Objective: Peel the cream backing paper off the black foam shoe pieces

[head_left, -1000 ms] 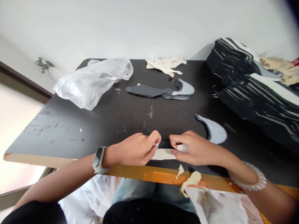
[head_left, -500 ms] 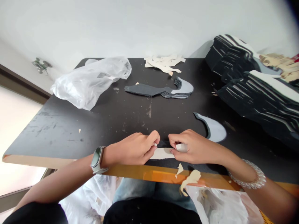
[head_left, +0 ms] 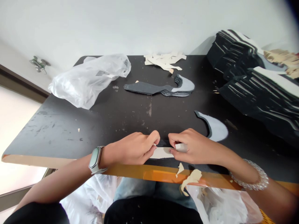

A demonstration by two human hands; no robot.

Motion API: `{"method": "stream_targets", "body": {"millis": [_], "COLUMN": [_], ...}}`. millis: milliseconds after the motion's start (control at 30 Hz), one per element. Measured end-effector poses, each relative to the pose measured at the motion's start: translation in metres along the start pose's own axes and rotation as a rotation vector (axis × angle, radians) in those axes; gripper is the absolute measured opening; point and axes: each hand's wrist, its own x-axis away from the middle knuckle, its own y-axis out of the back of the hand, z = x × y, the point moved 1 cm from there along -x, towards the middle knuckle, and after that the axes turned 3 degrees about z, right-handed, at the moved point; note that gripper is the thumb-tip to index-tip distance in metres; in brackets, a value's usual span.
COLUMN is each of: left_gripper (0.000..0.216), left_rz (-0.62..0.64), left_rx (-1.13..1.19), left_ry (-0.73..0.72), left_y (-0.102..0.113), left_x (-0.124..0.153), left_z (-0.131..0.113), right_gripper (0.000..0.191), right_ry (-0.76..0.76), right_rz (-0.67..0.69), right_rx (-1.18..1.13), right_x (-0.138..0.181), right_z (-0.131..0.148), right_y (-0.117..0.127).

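A cream paper-like strip (head_left: 162,152) lies along a dark felt-like piece at the table's front edge. My left hand (head_left: 137,148) is closed in a pinch at the strip's left end, with a small pale bit between thumb and fingertip. At the other end my right hand (head_left: 192,147) pinches the strip too, and a whitish flap of it (head_left: 181,147) shows between the fingers. Just behind my right hand lies a curved grey-white end (head_left: 218,128) with a dark edge. Whether it belongs to the piece under my hands is hidden by my right hand.
Behind lies a small stack of dark curved pieces (head_left: 149,88), with cream scraps (head_left: 164,60) farther back. A plastic bag (head_left: 86,84) sits at left. Tall stacks of dark pieces (head_left: 263,99) stand at right. Torn scraps (head_left: 191,178) lie on the orange-taped front edge (head_left: 161,176).
My view has shifted slightly, so the far items appear a little higher. Both hands keep nearly the same place and the same pinch on the strip.
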Motion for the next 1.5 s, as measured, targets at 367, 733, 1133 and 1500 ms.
{"method": "stream_targets", "body": {"millis": [367, 733, 1133, 1500], "left_gripper": [0.002, 0.017, 0.049, 0.056], "left_rz": [-0.003, 0.001, -0.155, -0.098], "left_rx": [-0.050, -0.329, -0.297, -0.312], "left_ry": [0.013, 0.019, -0.094, -0.111], "left_y": [-0.002, -0.004, -0.017, -0.020], "left_x": [0.000, -0.001, -0.012, -0.011], "left_z": [-0.001, 0.005, 0.003, 0.010], "right_gripper": [0.017, 0.021, 0.035, 0.039], "right_ry": [-0.009, -0.083, -0.217, -0.248], "right_rz": [0.005, -0.017, -0.034, 0.034], "right_rx": [-0.009, 0.105, 0.140, 0.099], "right_x": [-0.001, -0.001, 0.005, 0.020], "right_z": [0.000, 0.001, -0.007, -0.020], "right_y": [0.000, 0.000, 0.002, 0.022]}}
